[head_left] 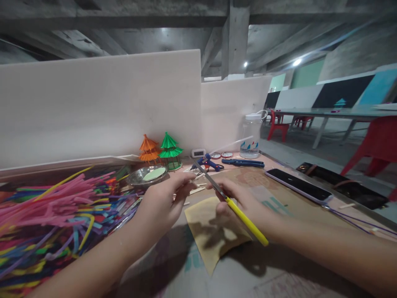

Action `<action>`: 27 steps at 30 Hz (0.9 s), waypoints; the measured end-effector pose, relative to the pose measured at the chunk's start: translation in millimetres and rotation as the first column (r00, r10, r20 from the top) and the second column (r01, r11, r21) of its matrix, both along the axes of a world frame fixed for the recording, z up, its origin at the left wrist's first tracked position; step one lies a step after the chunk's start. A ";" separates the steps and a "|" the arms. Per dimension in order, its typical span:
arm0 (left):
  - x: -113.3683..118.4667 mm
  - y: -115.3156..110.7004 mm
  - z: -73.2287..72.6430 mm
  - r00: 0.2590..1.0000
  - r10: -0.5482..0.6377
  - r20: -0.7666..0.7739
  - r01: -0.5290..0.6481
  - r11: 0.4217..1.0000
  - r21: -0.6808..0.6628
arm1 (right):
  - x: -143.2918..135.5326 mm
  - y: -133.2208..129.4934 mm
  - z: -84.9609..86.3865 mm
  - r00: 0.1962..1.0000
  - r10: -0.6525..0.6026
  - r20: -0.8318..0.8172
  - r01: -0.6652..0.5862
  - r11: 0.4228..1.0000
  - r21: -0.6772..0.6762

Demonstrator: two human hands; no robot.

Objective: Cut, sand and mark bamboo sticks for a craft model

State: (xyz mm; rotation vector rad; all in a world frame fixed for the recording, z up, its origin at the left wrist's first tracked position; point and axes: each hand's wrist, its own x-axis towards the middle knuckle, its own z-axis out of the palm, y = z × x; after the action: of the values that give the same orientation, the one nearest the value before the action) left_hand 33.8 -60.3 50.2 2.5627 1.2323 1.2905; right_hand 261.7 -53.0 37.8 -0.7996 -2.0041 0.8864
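The yellow-handled tool (pixel 246 221) is held above the table (pixel 266 182), in front of the person, over the upper right part of a yellowish sheet (pixel 201 219). Its long axis runs slantwise: the metal end points forward and to the left, the handle's end back and to the right, across the right wrist. It is slim and nearly straight, with a narrow grey metal part and a smooth, bright yellow handle; whether it has one blade or two, I cannot tell. The right hand (pixel 237 198) is closed around it where metal meets handle, thumb below. The left hand (pixel 164 198) has its fingertips pinched together on a thin pale stick (pixel 199 177), close to the metal. More pale sticks (pixel 197 191) lie just behind the sheet. Farther out are a blue glue gun (pixel 212 164), a metal dish (pixel 132 179) holding a pale green disc (pixel 154 174), and an orange and a green tiered model (pixel 170 151). Colourful strips (pixel 68 198) heap at the left; a phone (pixel 297 185) lies at the right.
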 end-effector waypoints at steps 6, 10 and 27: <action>-1.2 -1.5 4.5 0.995 0.032 -0.097 -0.022 0.994 0.107 | 4.0 8.4 -6.2 0.995 -0.063 0.071 0.060 0.997 0.047; -2.6 -1.7 8.6 0.983 0.102 -0.152 -0.073 0.980 0.185 | 5.5 11.7 -5.9 0.991 -0.066 0.116 0.059 0.996 0.065; 1.9 -12.8 10.2 0.948 0.201 -0.248 -0.087 0.911 0.403 | 3.6 3.9 -4.0 0.995 -0.068 0.068 0.069 0.998 -0.012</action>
State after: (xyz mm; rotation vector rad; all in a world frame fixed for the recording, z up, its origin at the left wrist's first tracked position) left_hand 35.7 -73.1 60.4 3.0836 1.3539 1.3463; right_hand 265.4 -49.2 33.9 -0.9116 -2.0181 0.8460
